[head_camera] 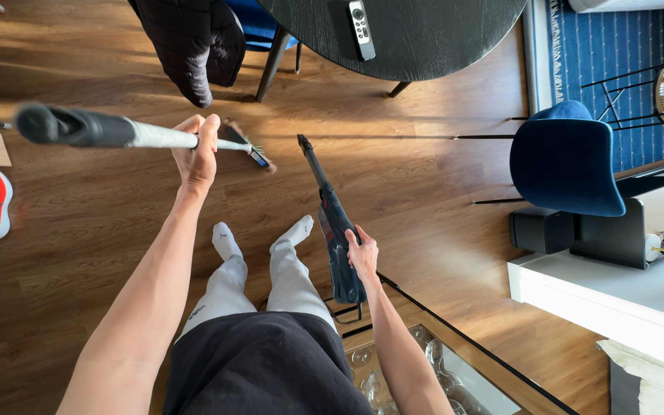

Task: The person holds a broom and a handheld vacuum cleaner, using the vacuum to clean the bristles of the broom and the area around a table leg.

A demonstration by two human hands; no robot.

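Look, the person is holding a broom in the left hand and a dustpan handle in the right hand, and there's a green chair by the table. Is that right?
Not quite. The chair is blue, not green, as the head view shows. The left hand does hold the broom, and the right hand holds the dustpan handle.

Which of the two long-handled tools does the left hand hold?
The grey-handled broom, its brush on the wooden floor; the dark blue dustpan is in the right hand.
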